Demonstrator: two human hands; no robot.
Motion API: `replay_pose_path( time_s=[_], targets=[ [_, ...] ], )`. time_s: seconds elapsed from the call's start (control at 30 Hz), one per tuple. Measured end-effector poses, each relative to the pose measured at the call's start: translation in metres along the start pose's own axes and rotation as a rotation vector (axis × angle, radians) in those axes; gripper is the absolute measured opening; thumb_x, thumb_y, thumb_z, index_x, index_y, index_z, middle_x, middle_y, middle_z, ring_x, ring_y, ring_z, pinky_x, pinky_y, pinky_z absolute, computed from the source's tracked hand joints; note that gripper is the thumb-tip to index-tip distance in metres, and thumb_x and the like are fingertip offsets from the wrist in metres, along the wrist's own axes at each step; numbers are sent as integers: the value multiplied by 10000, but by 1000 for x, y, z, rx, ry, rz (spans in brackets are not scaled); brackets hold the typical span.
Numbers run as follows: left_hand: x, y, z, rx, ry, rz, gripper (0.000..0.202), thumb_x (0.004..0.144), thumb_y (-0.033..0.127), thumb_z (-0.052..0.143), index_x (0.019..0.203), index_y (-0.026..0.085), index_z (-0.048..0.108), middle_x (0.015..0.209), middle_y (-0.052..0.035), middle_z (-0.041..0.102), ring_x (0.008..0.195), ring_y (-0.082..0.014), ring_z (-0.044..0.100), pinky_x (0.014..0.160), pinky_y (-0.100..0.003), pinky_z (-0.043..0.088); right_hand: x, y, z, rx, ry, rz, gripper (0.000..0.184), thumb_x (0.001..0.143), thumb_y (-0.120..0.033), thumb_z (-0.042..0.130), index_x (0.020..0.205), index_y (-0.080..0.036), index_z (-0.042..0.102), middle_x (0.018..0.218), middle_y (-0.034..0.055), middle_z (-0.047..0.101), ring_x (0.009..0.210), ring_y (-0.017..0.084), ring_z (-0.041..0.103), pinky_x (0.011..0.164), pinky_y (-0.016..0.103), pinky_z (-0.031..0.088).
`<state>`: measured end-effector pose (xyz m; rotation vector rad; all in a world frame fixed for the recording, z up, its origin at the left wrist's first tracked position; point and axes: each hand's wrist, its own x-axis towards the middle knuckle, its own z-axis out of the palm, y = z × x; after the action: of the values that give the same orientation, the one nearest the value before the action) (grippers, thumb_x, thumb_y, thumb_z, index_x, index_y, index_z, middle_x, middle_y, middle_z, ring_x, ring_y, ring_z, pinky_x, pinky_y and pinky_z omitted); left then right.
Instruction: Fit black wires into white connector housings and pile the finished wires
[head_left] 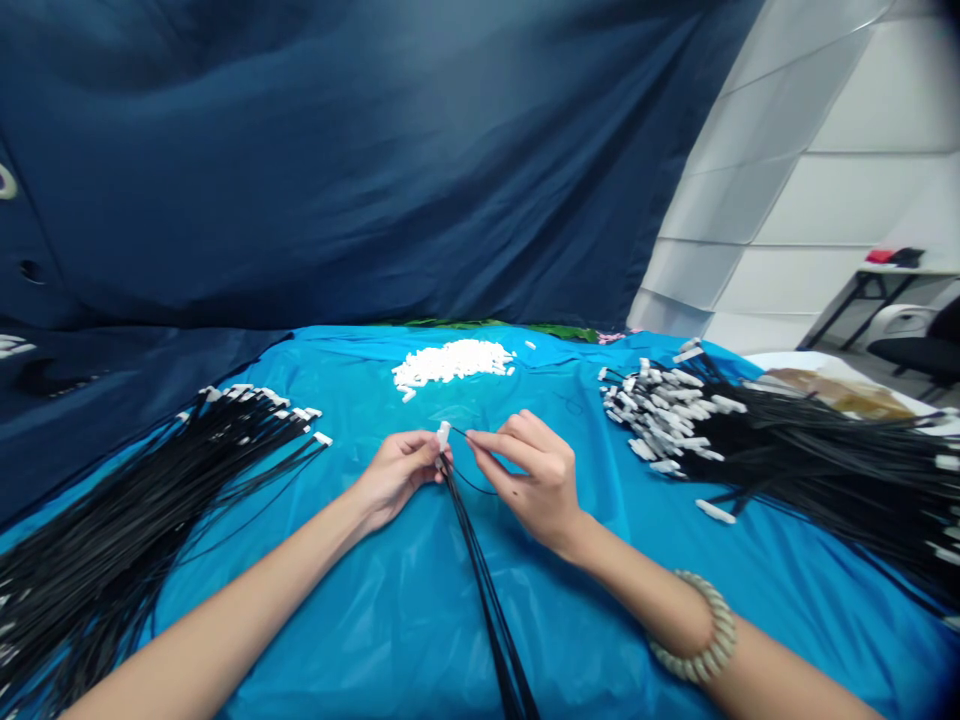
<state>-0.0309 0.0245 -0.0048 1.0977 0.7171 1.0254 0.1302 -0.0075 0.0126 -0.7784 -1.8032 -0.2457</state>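
Observation:
Between the thumb and fingers of my left hand is a small white plastic connector, held upright near the middle of the table. Several black wires run from below it down toward the front edge. My right hand, just to the right, pinches one thin black wire between thumb and forefinger. That wire's tip is close to the connector's top; whether it enters a slot is too small to tell. A loop of the same wire hangs under the right fingers.
A pile of white connectors lies at the back of the blue table cover. Bundles of black wires with white ends lie at left and right. One white connector lies before the right bundle. A dark blue curtain hangs behind.

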Motion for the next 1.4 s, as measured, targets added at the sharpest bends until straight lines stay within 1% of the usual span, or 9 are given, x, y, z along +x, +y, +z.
replay_pose_path(
  time_s=[0.2, 0.3, 0.43, 0.5, 0.57, 0.63, 0.93, 1.23, 1.4],
  targets=[
    [0, -1, -1, 16, -19, 2, 204, 607, 296, 667, 630, 97, 634, 596, -38, 577, 523, -98, 495, 481, -209, 365, -2, 3, -1, -22, -73, -75, 124, 773, -151, 508, 830, -176, 616, 597, 10, 531, 554, 116, 397, 534, 267, 331],
    [0, -2, -2, 28, -28, -4, 210, 614, 307, 661, 637, 99, 636, 594, -35, 575, 515, -97, 496, 478, -211, 362, 0, 0, -1, 40, -103, 12, 113, 783, -171, 494, 810, -182, 603, 687, 27, 553, 633, 125, 463, 581, 262, 378],
    [-1, -3, -2, 59, -66, -10, 219, 608, 310, 665, 632, 94, 637, 585, -34, 569, 510, -100, 495, 475, -220, 363, 5, -4, 0, 231, -178, 161, 84, 790, -178, 476, 785, -165, 559, 971, 74, 568, 875, 148, 532, 733, 271, 429],
    [-2, -3, -1, 62, -75, -17, 227, 590, 315, 676, 629, 94, 637, 576, -32, 566, 506, -102, 491, 475, -224, 363, 7, -5, 1, 340, -226, 204, 65, 796, -171, 468, 783, -162, 531, 943, 69, 594, 917, 151, 544, 769, 273, 433],
    [-2, -3, 0, 63, -76, -25, 239, 579, 325, 682, 628, 96, 636, 575, -32, 565, 508, -105, 493, 477, -226, 365, 7, -5, 1, 423, -254, 242, 60, 803, -165, 456, 773, -161, 508, 841, 58, 616, 901, 148, 562, 749, 260, 445],
    [-2, -3, 0, 67, -77, -30, 238, 582, 326, 680, 626, 96, 635, 580, -33, 567, 513, -106, 496, 482, -226, 366, 7, -5, 1, 470, -267, 257, 71, 805, -154, 447, 752, -160, 494, 820, 62, 615, 882, 142, 571, 724, 245, 451],
    [-2, -6, -2, 87, -80, -30, 217, 625, 312, 650, 641, 97, 633, 597, -32, 565, 525, -104, 495, 494, -224, 366, 3, -3, 3, 458, -270, 237, 83, 788, -112, 440, 751, -160, 496, 934, 86, 602, 879, 137, 569, 749, 244, 435],
    [-1, -7, -4, 77, -98, -24, 206, 633, 307, 645, 646, 101, 637, 608, -36, 567, 530, -102, 497, 497, -218, 370, -1, -1, 5, 446, -252, 235, 103, 770, -86, 425, 761, -164, 493, 974, 84, 595, 901, 141, 564, 762, 251, 433],
    [-1, -6, -2, 84, -83, -31, 190, 645, 291, 637, 641, 101, 636, 600, -34, 566, 522, -99, 496, 488, -215, 366, -1, -4, 8, 473, -238, 285, 99, 776, -93, 427, 759, -159, 499, 939, 82, 601, 896, 142, 565, 749, 251, 440]
  ],
)
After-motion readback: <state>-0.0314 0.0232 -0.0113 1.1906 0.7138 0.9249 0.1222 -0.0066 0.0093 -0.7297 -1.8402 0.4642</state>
